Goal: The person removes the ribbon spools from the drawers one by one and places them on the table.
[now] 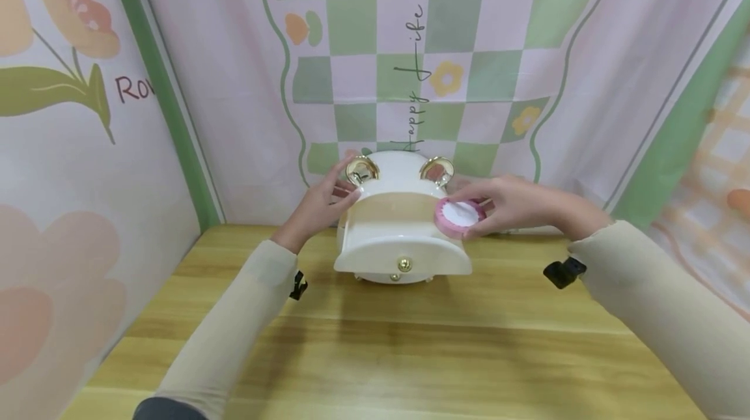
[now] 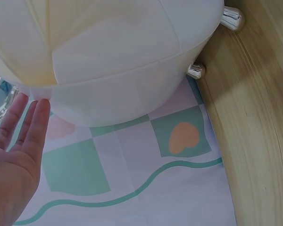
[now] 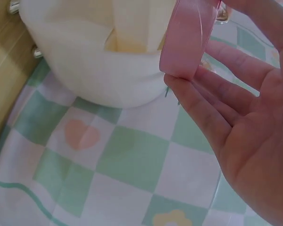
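Note:
A white, rounded storage box with two gold ring-shaped ears stands upright at the back of the table. Its front drawer, with a gold knob, is pulled out and shows a cream inside. My left hand rests its fingertips at the box's upper left edge, by the gold ear; its fingers are extended in the left wrist view. In my right hand is a pink, round, shallow case with a white face and scalloped rim, pinched between thumb and fingers. It overlaps the drawer's right side in the head view.
A wooden table stretches out in front of the box. Close behind hangs a curtain with green checks and lettering, and printed fabric continues along both sides. Small metallic feet hold the box off the wood.

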A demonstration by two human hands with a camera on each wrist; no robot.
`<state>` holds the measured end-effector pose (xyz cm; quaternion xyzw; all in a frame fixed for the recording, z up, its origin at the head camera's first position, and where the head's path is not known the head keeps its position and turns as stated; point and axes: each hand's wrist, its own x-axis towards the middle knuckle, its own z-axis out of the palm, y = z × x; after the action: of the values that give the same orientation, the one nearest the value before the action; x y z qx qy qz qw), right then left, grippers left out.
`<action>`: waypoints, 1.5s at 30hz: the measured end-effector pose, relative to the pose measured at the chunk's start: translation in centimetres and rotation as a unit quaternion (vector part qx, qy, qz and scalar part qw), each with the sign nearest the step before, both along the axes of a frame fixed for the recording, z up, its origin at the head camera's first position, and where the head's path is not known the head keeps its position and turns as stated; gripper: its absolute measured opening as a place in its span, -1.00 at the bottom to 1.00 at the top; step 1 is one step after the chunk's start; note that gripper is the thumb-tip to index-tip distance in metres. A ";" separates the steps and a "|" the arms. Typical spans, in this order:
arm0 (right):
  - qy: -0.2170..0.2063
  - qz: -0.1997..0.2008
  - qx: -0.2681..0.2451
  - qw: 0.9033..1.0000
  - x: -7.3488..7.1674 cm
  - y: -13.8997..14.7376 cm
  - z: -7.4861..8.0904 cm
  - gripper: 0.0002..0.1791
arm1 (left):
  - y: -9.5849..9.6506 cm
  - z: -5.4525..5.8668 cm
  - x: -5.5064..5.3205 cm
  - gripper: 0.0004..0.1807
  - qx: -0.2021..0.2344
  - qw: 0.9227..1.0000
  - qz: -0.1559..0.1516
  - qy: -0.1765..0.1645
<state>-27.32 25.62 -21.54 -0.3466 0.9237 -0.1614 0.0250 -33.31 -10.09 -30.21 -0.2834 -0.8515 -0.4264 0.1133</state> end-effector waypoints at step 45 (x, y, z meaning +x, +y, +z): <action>-0.040 -0.129 -0.022 0.991 -2.8 10.4 -14.4 -0.26 | 0.1 -0.2 -0.1 -0.18 0.003 1.000 0.002 0.013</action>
<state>-30.09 36.02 -35.98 -0.2183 0.9552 -0.1969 0.0332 -33.41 -10.01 -30.39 -0.2871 -0.8490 -0.4254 0.1256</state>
